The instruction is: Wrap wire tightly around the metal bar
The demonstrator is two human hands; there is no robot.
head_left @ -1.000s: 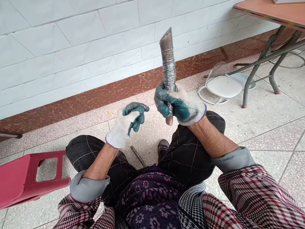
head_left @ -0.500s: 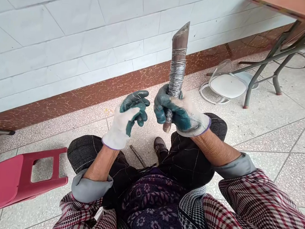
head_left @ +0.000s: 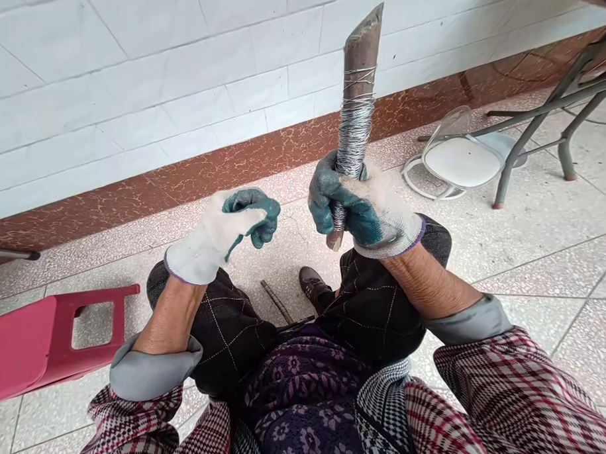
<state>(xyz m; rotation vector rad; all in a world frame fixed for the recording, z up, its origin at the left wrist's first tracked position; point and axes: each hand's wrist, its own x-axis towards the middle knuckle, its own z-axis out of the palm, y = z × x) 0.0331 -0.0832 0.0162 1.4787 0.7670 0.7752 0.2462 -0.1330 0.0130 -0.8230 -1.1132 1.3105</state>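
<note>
My right hand (head_left: 359,209), in a white glove with a green palm, is wrapped round the lower part of an upright brown stick (head_left: 361,50). Thin silver wire (head_left: 354,133) is wound thickly round the stick's middle. My left hand (head_left: 222,232), gloved the same way, hovers a hand's width to the left of the stick with its fingers curled and pinched together; a fine strand of wire may run from it, but I cannot make it out. Both hands are above my knees in dark quilted trousers (head_left: 230,324).
A red plastic stool (head_left: 45,340) stands at my left. A small clear-backed seat (head_left: 459,159) and a folding table's metal legs (head_left: 545,116) are at the right by the white tiled wall (head_left: 139,82). A short metal rod (head_left: 276,301) lies on the floor between my feet.
My left hand rose towards the stick, then drew down and away to the left. The stick tilted slightly right and came nearer the camera.
</note>
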